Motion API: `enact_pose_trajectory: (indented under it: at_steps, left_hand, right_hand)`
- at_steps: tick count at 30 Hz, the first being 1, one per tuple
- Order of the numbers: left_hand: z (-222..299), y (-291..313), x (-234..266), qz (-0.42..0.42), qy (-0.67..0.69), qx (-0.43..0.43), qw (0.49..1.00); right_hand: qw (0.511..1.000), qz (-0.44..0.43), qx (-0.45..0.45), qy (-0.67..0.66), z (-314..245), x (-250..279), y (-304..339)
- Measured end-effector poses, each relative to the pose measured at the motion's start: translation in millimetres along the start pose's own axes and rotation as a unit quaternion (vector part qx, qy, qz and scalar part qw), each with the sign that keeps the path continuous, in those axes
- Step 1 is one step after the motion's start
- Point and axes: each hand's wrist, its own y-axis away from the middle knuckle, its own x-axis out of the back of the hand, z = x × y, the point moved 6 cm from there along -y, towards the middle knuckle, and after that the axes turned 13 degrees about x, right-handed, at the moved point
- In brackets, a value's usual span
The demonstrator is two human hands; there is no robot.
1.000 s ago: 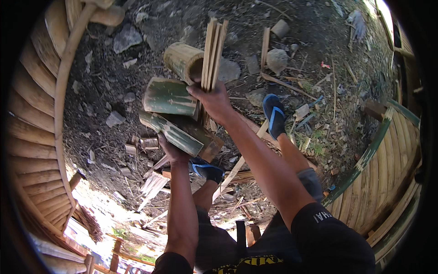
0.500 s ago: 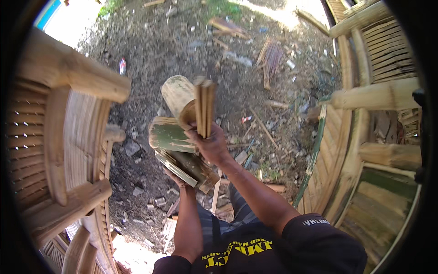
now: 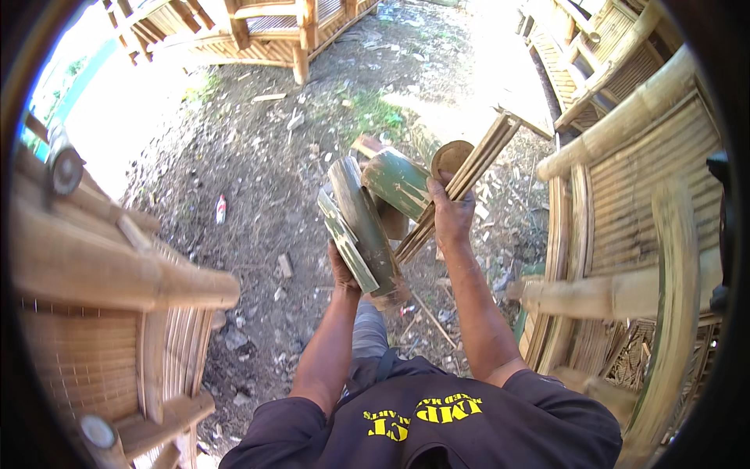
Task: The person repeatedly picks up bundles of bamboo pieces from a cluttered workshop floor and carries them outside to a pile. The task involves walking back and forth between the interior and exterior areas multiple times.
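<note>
Right grip (image 3: 453,219) closed around slats (image 3: 477,160)

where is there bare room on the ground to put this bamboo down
The barest dirt lies between the red-and-white item and the held bamboo pieces. It looks crowded right of the right hand, where wood chips lie scattered.
</note>
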Motion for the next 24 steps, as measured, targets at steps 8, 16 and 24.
enact_pose_trajectory:
  at_steps: [8, 16, 24]
  left_hand:
    - [46, -249, -137, -0.042, -0.061, 0.067, 0.995]
    - [63, -497, -248, -0.076, -0.082, 0.134, 0.985]
    - [9, -794, -398, -0.096, -0.174, 0.059, 0.978]
  right_hand:
    - [0.996, 0.064, 0.023, 0.061, 36, -7, -248]
    - [0.976, 0.193, -0.002, 0.099, 154, 87, -478]
    - [0.950, 0.217, -0.129, 0.183, 357, 147, -741]
